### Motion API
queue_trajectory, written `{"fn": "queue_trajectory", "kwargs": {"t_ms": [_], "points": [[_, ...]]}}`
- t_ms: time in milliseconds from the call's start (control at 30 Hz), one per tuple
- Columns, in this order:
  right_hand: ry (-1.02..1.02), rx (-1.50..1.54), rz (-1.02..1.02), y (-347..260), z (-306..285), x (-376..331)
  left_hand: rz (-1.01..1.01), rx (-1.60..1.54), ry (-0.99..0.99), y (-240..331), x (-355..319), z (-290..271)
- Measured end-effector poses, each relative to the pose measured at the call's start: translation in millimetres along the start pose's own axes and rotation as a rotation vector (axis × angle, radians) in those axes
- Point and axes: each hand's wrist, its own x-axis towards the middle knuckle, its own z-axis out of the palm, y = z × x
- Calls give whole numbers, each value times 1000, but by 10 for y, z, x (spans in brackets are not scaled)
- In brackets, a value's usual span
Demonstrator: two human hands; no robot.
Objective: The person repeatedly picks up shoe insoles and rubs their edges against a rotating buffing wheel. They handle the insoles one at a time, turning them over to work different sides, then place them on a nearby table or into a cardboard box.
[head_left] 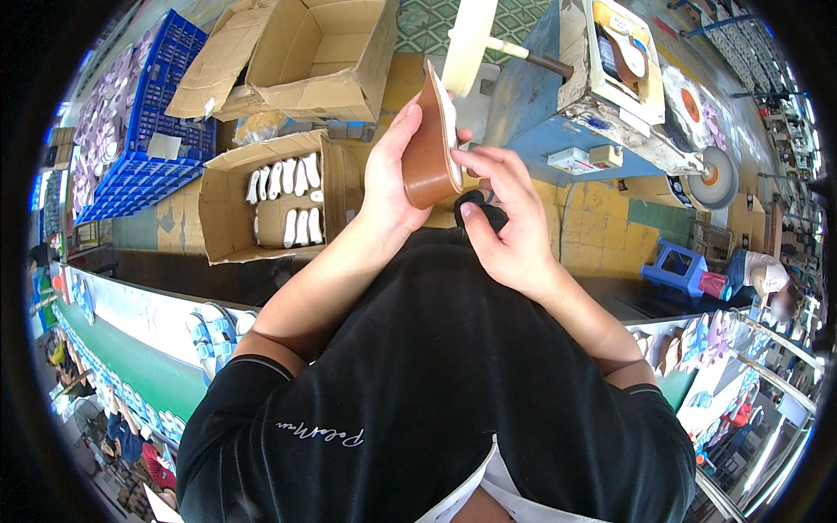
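Observation:
My left hand [392,166] is closed round a brown, smooth-faced piece of footwear [427,152] with a white inner side, held up in front of my chest. Its thumb lies along the brown face. My right hand [513,213] is just to the right, its upper fingers bent towards the white side of the piece. Between its thumb and fingers sits a small black object [482,212], dark like my shirt; its kind does not show. Just beyond the held piece rises a pale cream strip [469,48], beside a rod with a dark handle [549,64].
An open carton [216,209] with rows of white shoe forms stands ahead left, a larger carton [327,87] behind it. Farther left is a blue crate [144,131]. A blue machine [532,118] with a round wheel [712,178] stands right, near a blue stool [676,268]. Conveyors run behind me.

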Motion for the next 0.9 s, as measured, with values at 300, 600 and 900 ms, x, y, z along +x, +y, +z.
{"fn": "queue_trajectory", "kwargs": {"t_ms": [300,600,900], "points": [[-48,164,49,57,3,-37,106,159,2,20,-68,149],[-79,363,56,95,37,-114,300,421,89,14,-162,261],[-85,809,331,172,128,-116,514,513,151,-107,-177,168]]}}
